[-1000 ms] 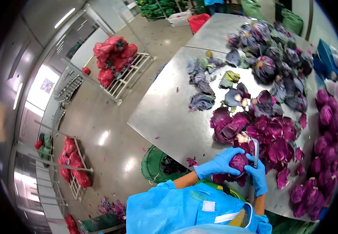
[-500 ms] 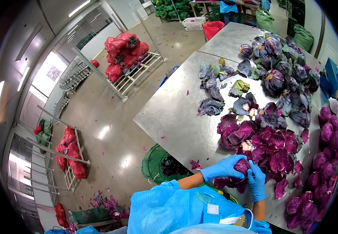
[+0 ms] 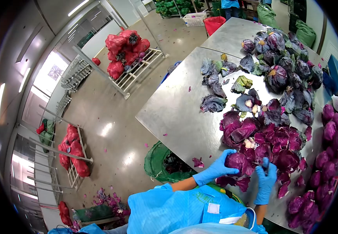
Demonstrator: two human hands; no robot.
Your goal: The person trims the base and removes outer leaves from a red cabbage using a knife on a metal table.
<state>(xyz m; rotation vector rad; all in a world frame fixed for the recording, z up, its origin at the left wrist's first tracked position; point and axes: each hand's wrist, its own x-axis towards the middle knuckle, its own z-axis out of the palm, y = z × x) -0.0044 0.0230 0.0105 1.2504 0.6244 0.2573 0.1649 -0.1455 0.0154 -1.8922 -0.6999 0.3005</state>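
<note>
My left hand [image 3: 216, 171], in a blue glove, is closed around the left side of a round red cabbage [image 3: 236, 163] just above the near part of the table. Right of that head, my gloved right hand [image 3: 266, 180] has its fingers curled, with a dark sliver between finger and thumb too small to name. A heap of loose purple leaves [image 3: 287, 160] lies directly beyond both hands. Several torn leaves [image 3: 239, 182] rest below the cabbage at the table's near edge.
Untrimmed cabbages [image 3: 277, 80] are piled at the back of the metal table [image 3: 169, 105]. Trimmed heads [image 3: 330, 150] line its right side. A green mesh bag [image 3: 153, 162] stands by the left edge. Racks with red sacks [image 3: 116, 45] stand on the floor; another person [image 3: 230, 6] is at the back.
My right hand has come off the cabbage and moved right and slightly down. My left hand still holds the head, which sits a little further left. The view has shifted slightly.
</note>
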